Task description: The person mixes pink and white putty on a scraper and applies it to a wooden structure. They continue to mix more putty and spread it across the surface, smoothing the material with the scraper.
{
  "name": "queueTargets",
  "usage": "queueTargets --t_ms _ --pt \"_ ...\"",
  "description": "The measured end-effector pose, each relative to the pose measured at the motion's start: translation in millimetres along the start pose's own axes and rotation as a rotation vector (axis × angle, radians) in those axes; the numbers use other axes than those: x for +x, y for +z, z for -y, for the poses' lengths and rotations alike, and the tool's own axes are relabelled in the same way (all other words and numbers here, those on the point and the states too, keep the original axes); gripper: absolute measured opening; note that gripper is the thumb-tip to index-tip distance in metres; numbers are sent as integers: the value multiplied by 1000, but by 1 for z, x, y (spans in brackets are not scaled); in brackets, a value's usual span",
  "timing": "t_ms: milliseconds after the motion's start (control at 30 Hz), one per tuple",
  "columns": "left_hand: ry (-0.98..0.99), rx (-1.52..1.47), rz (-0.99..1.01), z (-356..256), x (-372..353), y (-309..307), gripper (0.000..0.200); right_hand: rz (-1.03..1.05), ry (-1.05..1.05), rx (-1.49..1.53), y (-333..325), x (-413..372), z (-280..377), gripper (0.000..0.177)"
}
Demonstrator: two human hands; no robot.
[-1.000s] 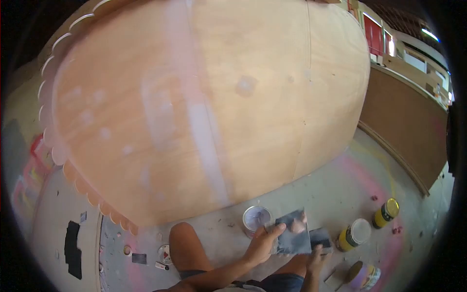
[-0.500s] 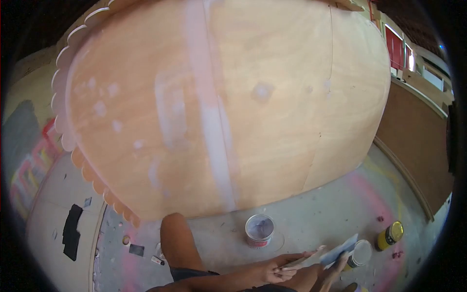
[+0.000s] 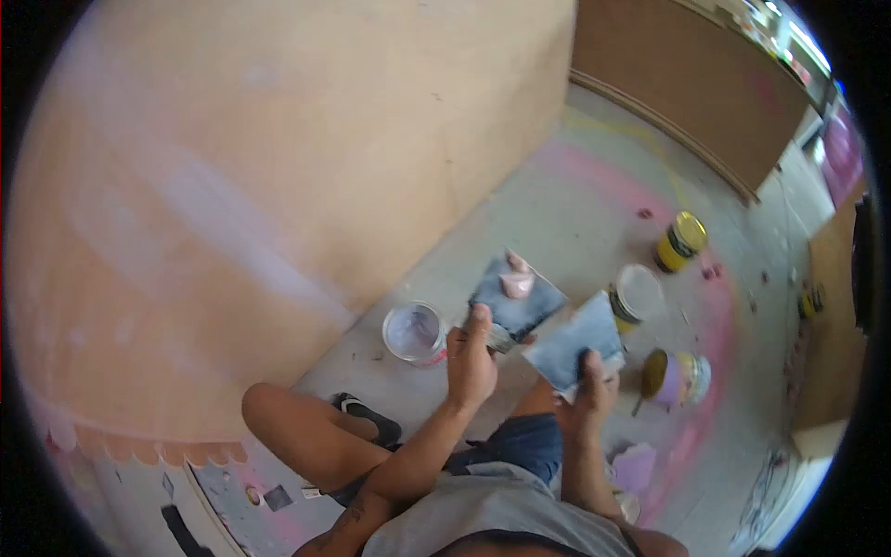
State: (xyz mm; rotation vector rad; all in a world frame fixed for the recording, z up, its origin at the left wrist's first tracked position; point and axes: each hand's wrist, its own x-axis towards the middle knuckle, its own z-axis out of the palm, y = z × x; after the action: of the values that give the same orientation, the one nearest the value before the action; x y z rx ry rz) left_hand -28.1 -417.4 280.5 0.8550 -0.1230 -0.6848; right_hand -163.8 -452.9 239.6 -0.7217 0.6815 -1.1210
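Note:
My left hand (image 3: 471, 357) is closed on a dark, square spreader plate (image 3: 492, 292) that carries a lump of pinkish paste (image 3: 517, 280). Just to its right, my right hand (image 3: 592, 395) grips a second flat plate (image 3: 575, 343), grey-blue and smeared, with the thumb on its face. The near edges of the two plates lie close together; whether they touch I cannot tell. Left of my left hand, an open tin of greyish-lilac paste (image 3: 414, 332) stands on the floor beside the big wooden panel (image 3: 306, 139).
A pale-lidded tin (image 3: 638, 292) is right behind the right plate. Farther back stands a yellow-and-black tin (image 3: 682, 241); containers lie or stand at the right (image 3: 676, 377). A brown board (image 3: 687, 84) rises at the back right. My bent knee (image 3: 278, 422) is beside the panel.
The view has swung right and down. Both hands now appear higher in view, the plates are turned face up and apart, and the pinkish paste shows on the left one.

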Motion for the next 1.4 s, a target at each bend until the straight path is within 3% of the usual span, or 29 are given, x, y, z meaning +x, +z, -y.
queueTargets --t_ms 133,167,233,300,400,633,700,733,767,833,867,900,967,1033,1100,1133,1200,1233,1300,1333,1367,1400 --pt "10 46 71 20 1 -35 35 -47 20 -14 26 -5 -1 22" --pt "82 322 187 14 -7 -35 33 -60 8 -13 24 -7 4 22" --pt "133 594 310 4 -6 -35 31 -42 -9 -37 31 0 10 24" --pt "310 778 464 -1 -4 -32 36 -51 -27 -14 35 9 17 24" --pt "414 761 536 -8 -2 -29 38 62 11 -76 39 20 31 24" --pt "189 937 598 -11 -3 -23 37 -30 4 -107 48 51 43 25" --pt "544 977 803 14 -5 -25 39 -86 -165 -47 48 69 56 23" --pt "381 1058 706 15 -4 -33 34 -140 -171 -48 41 74 66 22" --pt "386 1062 696 21 2 -36 34 -183 -177 -47 33 82 77 23" --pt "-200 259 228 28 18 -40 28 -37 -251 56 16 94 87 22" --pt "-357 126 215 25 25 -39 30 -51 -335 -24 20 93 89 24" --pt "-347 123 199 26 28 -37 30 -37 -322 -24 23 96 83 24" --pt "-486 -45 58 40 29 -34 29 -22 -553 -359 18 100 62 23" --pt "-480 -24 56 50 32 -38 28 230 -542 -853 -50 124 18 16" --pt "-514 -63 22 56 33 -39 27 372 -199 -1154 -39 108 33 21" --pt "-478 -69 80 58 34 -42 24 362 -194 -1167 -39 101 32 21" --pt "-528 -118 45 63 36 -42 22 365 -458 -963 -37 84 24 30" --pt "-568 -158 11 63 37 -43 21 368 -455 -964 -31 80 22 30" --pt "-594 -146 14 65 35 -39 21 434 -1023 -1060 -19 73 22 39" --pt "-624 -132 24 64 36 -38 20 565 -985 -1072 -19 76 19 43" --pt "-622 -131 20 60 37 -39 20 568 -983 -1068 -21 82 14 43" --pt "-582 -74 101 57 36 -40 21 589 -844 -1241 -27 89 11 45"
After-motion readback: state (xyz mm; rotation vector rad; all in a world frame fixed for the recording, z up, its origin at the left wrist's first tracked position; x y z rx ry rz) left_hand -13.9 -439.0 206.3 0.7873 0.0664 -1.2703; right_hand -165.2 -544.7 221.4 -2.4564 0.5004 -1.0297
